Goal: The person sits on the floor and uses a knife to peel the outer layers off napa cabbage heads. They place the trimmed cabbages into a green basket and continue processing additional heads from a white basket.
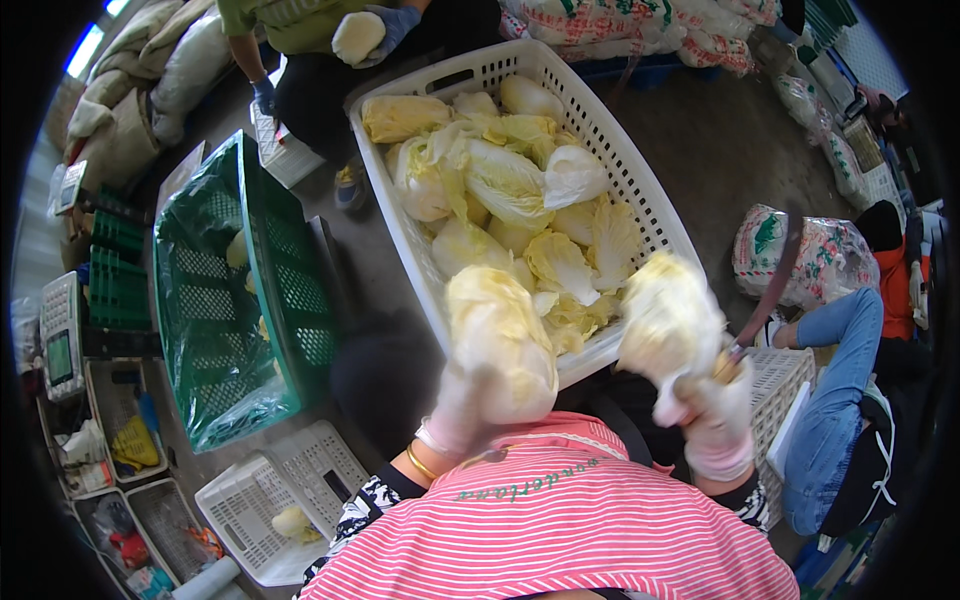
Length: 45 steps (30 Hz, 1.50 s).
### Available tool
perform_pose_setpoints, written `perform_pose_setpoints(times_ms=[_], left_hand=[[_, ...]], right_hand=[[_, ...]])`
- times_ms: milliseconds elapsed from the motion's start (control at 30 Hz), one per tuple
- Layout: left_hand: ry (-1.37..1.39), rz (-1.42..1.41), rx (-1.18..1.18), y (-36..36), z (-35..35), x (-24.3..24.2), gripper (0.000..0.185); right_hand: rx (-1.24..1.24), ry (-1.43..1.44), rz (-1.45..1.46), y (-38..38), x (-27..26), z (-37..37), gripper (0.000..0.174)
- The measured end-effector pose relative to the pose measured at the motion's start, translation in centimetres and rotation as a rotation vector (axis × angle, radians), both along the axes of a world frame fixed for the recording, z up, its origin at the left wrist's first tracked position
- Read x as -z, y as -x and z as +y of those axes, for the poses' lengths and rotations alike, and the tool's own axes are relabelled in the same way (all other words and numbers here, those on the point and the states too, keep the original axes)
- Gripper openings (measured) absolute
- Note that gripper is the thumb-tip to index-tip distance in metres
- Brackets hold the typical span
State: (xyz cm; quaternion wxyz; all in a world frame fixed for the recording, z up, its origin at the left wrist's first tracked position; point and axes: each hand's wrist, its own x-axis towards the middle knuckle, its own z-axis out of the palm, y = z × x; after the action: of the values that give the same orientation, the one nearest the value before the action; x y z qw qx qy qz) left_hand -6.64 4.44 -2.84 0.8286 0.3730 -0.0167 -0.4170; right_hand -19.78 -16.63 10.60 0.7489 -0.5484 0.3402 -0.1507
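Observation:
A white plastic crate [411, 270] full of napa cabbages [504, 180] and loose leaves stands before me. My gloved left hand [469, 401] holds a pale, trimmed napa cabbage [499, 337] upright at the crate's near edge. At the right, my gloved right hand [712, 405] holds a knife [772, 285] by its handle, the curved, dark blade pointing up and away. The same hand is also on the base of a blurred clump of cabbage [667, 319] beside the crate's right rim; whether it is a whole head or leaves, I cannot tell.
A green crate [289, 300] lined with clear plastic stands left, a smaller white crate [259, 517] below it. Beyond the cabbages, a co-worker's gloved hand [390, 30] holds a cabbage piece. Another person's jeans-clad leg [832, 420] is close at right, near a printed plastic bag [806, 259].

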Motion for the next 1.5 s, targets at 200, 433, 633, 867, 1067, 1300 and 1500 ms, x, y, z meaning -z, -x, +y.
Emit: perform_pose_setpoints(times_ms=[200, 433, 633, 867, 1067, 1300, 1500], left_hand=[[0.159, 0.384, 0.013, -0.1, 0.2, 1.5, 0.09], [0.245, 0.458, 0.08, -0.5, -0.3, 2.0, 0.084], [0.116, 0.451, 0.015, -0.2, -0.9, 1.8, 0.081], [0.19, 0.454, -0.16, -2.5, -1.7, 3.5, 0.079], [0.484, 0.37, -0.208, -4.3, -1.1, 3.0, 0.071], [0.356, 0.13, -0.313, -6.5, 3.2, -4.2, 0.082], [0.364, -0.127, -0.573, -13.2, 15.2, -8.2, 0.082]], right_hand=[[-0.318, 0.768, 0.503, -4.9, 5.1, -4.1, 0.036], [-0.679, 1.061, 0.032, -5.0, 8.3, 4.1, 0.072], [-0.734, 1.187, 0.227, -5.8, 6.7, 5.6, 0.062], [-0.524, 1.216, -0.022, -3.7, 7.7, 5.7, 0.032], [-0.208, 0.92, 0.162, -2.8, 9.0, 0.3, 0.046], [-0.363, 0.712, 0.236, -4.5, 13.2, -1.5, 0.032], [-0.497, 0.385, 0.326, -5.6, 15.4, 1.7, 0.024]])
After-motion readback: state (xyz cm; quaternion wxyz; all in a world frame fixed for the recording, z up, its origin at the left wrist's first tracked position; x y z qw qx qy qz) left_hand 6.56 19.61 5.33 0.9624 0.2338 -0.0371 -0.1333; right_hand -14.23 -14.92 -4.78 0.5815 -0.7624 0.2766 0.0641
